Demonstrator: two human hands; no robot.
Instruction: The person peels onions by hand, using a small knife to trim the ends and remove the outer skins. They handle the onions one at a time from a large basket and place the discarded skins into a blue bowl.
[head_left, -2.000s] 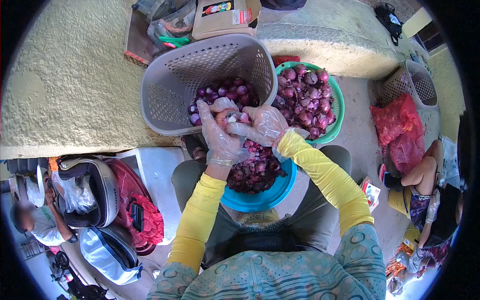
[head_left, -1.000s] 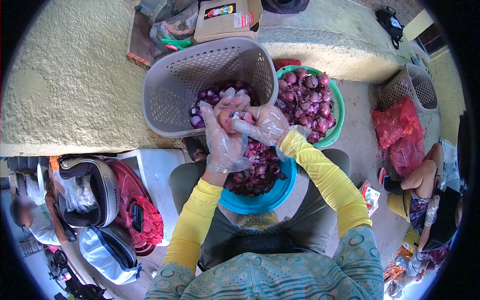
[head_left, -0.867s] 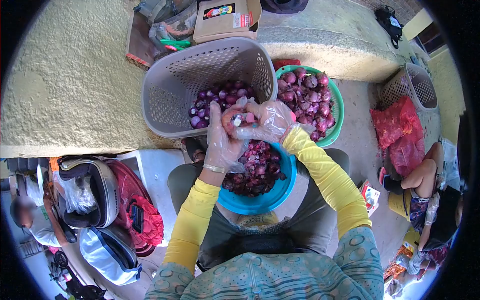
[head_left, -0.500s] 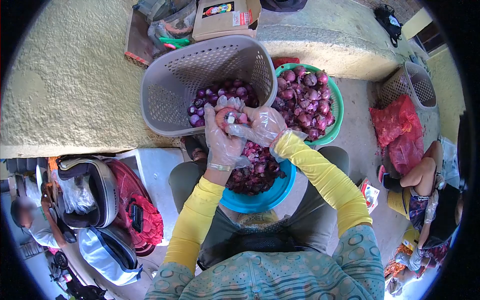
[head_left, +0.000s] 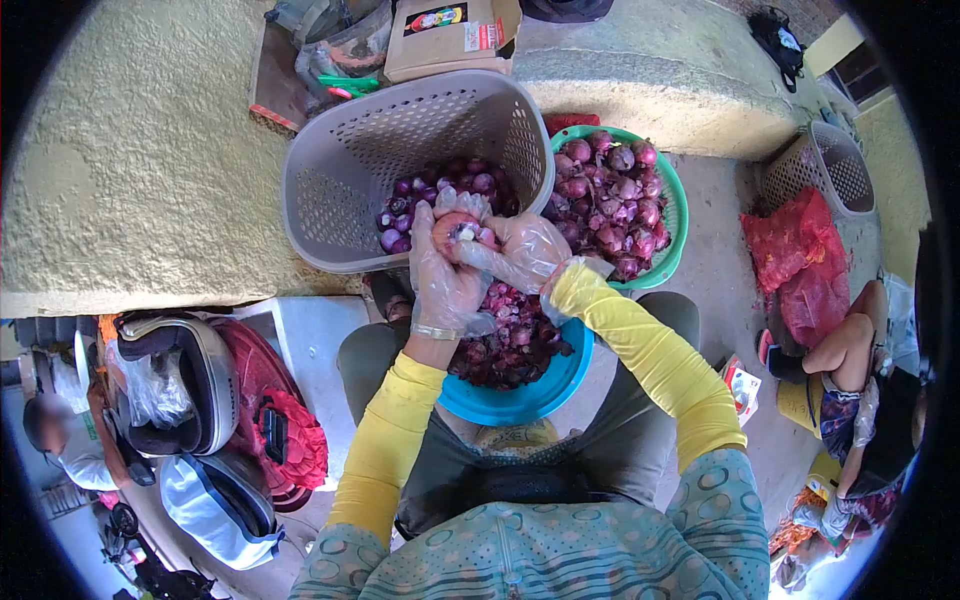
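Note:
A red onion (head_left: pixel 453 229), with a pale patch on the side facing me, rests in my left hand (head_left: pixel 445 285), its gloved fingers wrapped round it. My right hand (head_left: pixel 527 248), also in a clear plastic glove, grips the onion from the right, its thumb pressed near the pale patch. Whether a small tool is in the right fingers is hidden. Beneath both hands a blue basin (head_left: pixel 575 375) holds onion skins (head_left: pixel 510 345). Just beyond them stands a grey perforated basket (head_left: pixel 335 190) with shiny purple onions (head_left: pixel 395 215) in it.
A green basket (head_left: pixel 677 215) heaped with unpeeled onions (head_left: pixel 610 195) stands to the right of the grey one. Red mesh sacks (head_left: pixel 795 255) lie farther right, near a seated person (head_left: pixel 850 390). Helmets (head_left: pixel 190 385) sit at left; a cardboard box (head_left: pixel 450 40) is behind.
Both hands stay at nearly the same place round the onion. The right fingers and thumb have shifted slightly against it, and the left hand has tilted a little.

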